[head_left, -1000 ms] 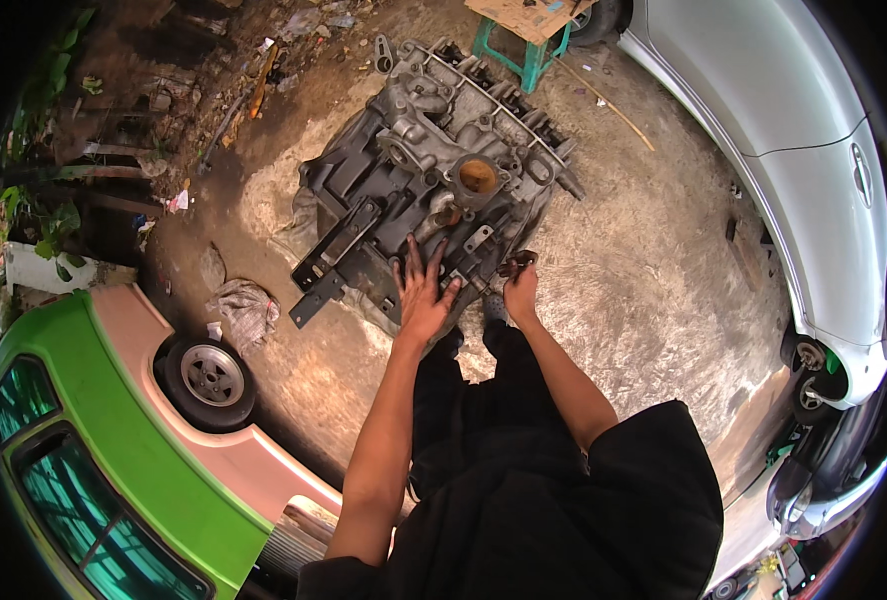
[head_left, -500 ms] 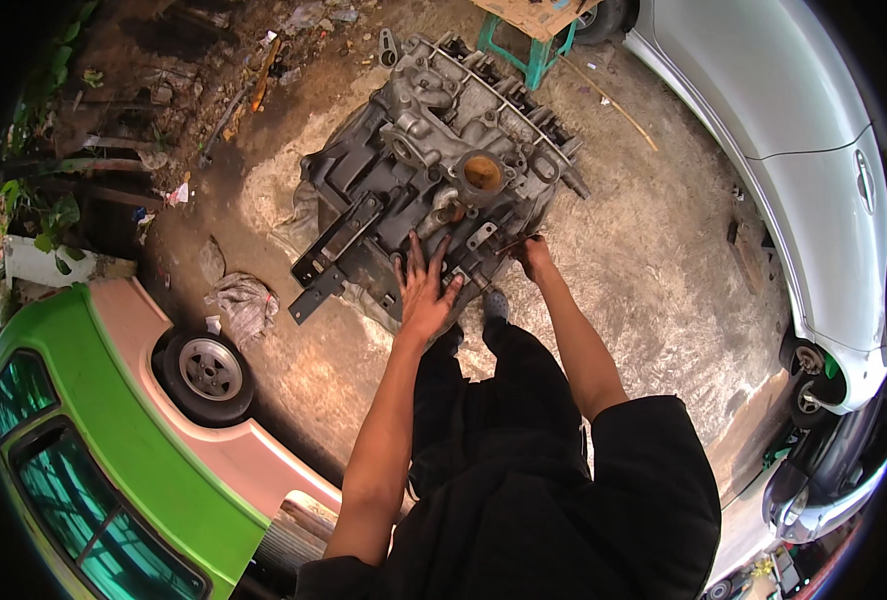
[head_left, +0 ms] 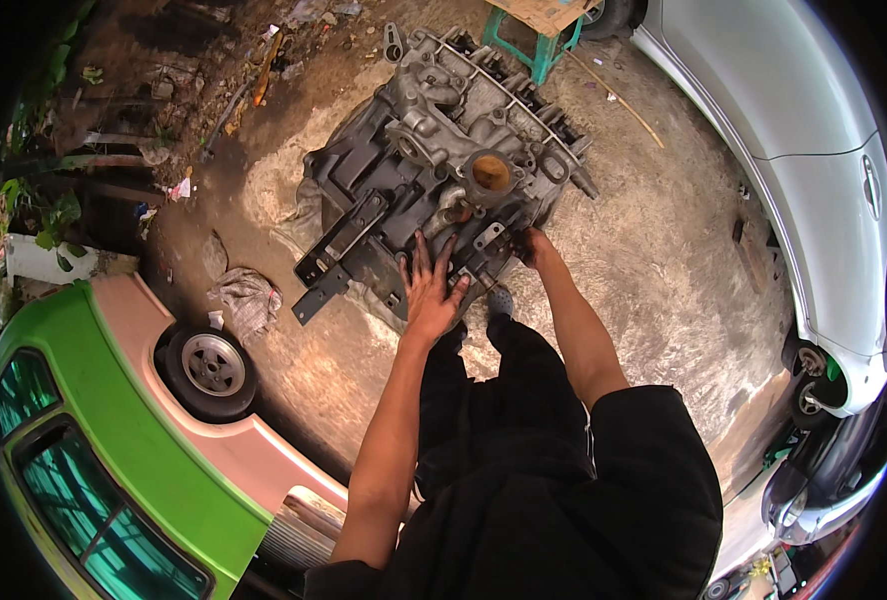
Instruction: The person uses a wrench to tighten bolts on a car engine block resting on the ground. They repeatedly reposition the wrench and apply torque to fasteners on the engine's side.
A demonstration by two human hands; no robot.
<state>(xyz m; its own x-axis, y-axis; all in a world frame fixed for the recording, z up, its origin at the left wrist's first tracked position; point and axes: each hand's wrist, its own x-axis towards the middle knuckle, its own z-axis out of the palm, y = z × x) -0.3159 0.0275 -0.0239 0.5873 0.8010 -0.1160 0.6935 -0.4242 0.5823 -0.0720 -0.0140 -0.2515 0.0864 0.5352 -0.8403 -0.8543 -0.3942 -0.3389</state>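
Note:
A large grey, grimy metal engine [head_left: 426, 130] sits on the ground in front of my feet, with a round, rust-coloured opening [head_left: 491, 174] on its upper side. My left hand [head_left: 431, 298] lies with fingers spread on the engine's near side, beside a bare metal pipe end. Its fingertips are dark with grease. Against the engine's near right side is my right hand [head_left: 536, 248], fingers curled in. What they grip, if anything, is hidden in the dark there. A flat black metal bracket [head_left: 336, 250] juts from the engine left of my left hand.
A green and pink vehicle [head_left: 194, 440] with a wheel [head_left: 212, 365] stands on the left. Along the right is a silver car [head_left: 794, 150]. A green-legged stool [head_left: 539, 45] stands beyond the engine. A crumpled cloth [head_left: 249, 300] and a thin stick [head_left: 619, 100] lie on the ground.
My right hand has moved in closer against the engine; the thin dark piece seen at its fingers before no longer shows. My left hand stays spread in place. The whole view has shifted slightly.

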